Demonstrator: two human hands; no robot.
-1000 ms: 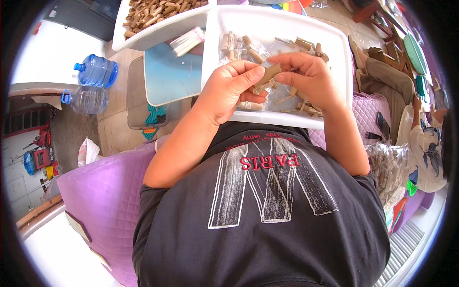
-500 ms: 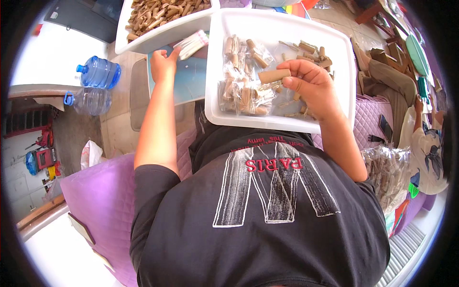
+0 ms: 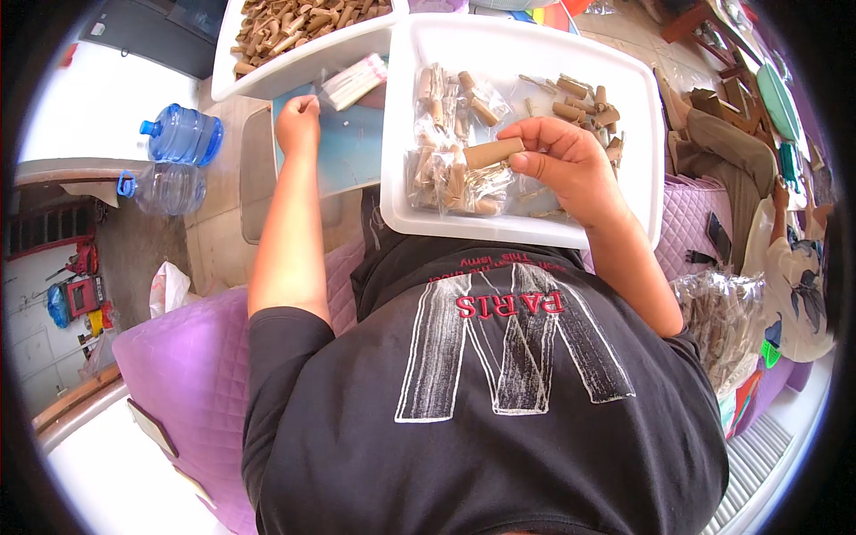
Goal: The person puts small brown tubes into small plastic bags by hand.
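Take the wearer's chest as the dial's centre, with twelve straight ahead. Nearest lay the black shirt, and between two and three o'clock beside it stood a pile of clear bags, apparently put to one side to leave the front free. The white tray sat just past the shirt, between twelve and one, close enough, it seemed, for bent arms to work over it.

Above its middle, at one o'clock, the right hand held a brown cylinder. Thumb and fingers pinched it near one end, probably so that the rest, pointing toward nine, stayed uncovered; over the tray, a slip would likely land it inside. Beneath lay bagged pieces on the nine o'clock side and more brown pieces on the far right, grouped perhaps to stop them mixing.

At eleven o'clock the left hand was curled above a blue surface; whether it pinched thin film, I could not tell. A pale packet lay just beside it, handily placed for that arm.

Beyond, at eleven, a white tub was heaped with brown stock, its tall wall presumably containing the pile. Farther off, at ten, lay a blue jug.
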